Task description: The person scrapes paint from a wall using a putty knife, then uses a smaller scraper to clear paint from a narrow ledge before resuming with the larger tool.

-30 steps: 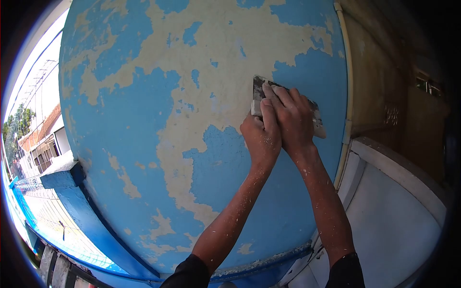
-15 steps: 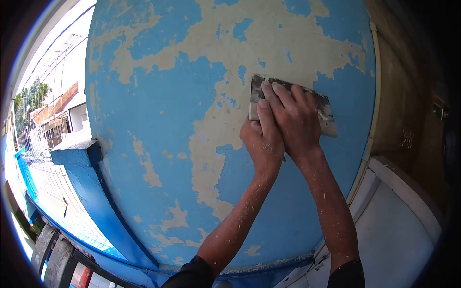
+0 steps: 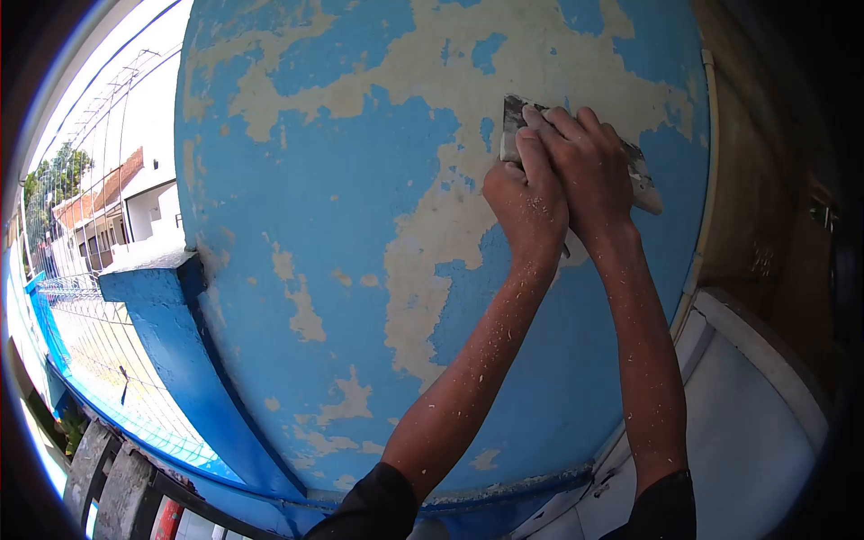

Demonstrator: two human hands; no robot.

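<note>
A flat rectangular scraper blade (image 3: 644, 184), dark and smeared with pale material, lies against the blue wall (image 3: 351, 198), whose paint has come off in large cream patches. My left hand (image 3: 531, 198) is closed on the tool at the blade's left side, with the thumb up along it. Pressed over the blade's face, my right hand (image 3: 589, 171) overlaps my left hand and has its fingers bent on the blade. Most of the handle is hidden by my hands; a small end shows below them. Pale flakes cling to both forearms.
On the left stand a blue pillar (image 3: 171, 315) and a wire fence (image 3: 85, 333), with houses beyond. Wooden slats (image 3: 121, 490) are at the lower left. A pale pipe (image 3: 711, 153) runs down the wall's right edge, beside a white panel (image 3: 738, 414).
Both hands and the scraper have moved up and to the right on the wall. The camera view has shifted slightly too.
</note>
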